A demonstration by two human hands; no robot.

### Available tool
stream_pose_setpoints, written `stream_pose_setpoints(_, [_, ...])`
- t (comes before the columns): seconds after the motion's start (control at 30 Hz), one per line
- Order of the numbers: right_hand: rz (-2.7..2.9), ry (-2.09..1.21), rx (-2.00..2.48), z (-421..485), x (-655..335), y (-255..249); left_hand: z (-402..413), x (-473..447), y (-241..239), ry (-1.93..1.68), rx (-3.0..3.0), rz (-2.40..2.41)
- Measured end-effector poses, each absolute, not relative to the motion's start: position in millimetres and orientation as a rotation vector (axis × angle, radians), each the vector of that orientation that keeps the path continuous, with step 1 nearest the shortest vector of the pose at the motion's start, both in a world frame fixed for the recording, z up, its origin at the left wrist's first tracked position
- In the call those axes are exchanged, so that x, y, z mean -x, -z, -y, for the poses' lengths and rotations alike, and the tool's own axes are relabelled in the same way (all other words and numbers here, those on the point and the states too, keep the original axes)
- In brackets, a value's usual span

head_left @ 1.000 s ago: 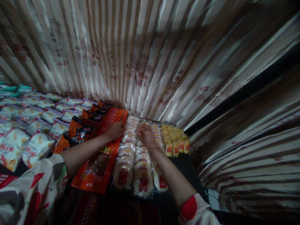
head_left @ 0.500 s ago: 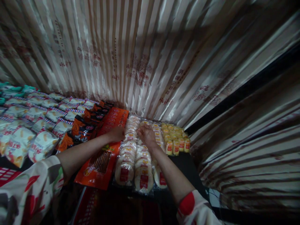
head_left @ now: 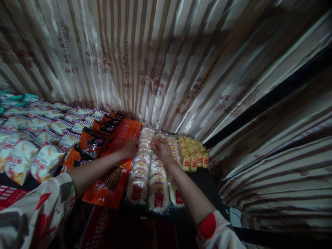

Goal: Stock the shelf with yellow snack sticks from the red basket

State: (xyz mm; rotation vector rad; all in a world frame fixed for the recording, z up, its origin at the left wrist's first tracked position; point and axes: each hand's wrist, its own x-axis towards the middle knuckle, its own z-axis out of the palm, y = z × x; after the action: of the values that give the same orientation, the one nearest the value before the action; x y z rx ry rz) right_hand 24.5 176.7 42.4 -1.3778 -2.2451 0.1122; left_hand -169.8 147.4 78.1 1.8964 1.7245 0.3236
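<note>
Round pale crackers in clear wrappers with red labels stand in overlapping rows: a left row [head_left: 137,190], a middle row [head_left: 159,197] and a right row [head_left: 176,194]. At the left row's edge is my left hand [head_left: 130,149], its fingers curled, above a long orange snack packet [head_left: 103,193]. My right hand [head_left: 161,148] lies over the middle row with bent, closed fingers. Both sets of fingertips are dim and partly hidden, so what they grip, if anything, does not show.
Small yellow packs [head_left: 193,152] stand in rows to the right on the black tabletop [head_left: 204,185]. White snack bags [head_left: 46,159] and black-and-orange bags [head_left: 90,143] fill the left. A striped curtain [head_left: 155,62] hangs behind, and a dark pole [head_left: 259,100] slants across the right.
My left hand has shifted very slightly right, towards the left row of crackers. My right hand stays over the middle row, and the packs look the same.
</note>
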Motion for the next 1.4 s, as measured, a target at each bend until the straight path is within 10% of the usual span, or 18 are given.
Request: stream_pose_setpoints(1.4, [2.216,-0.026,1.407,-146,-19,-42,-119,170,-79,-0.217,-1.953,-1.659])
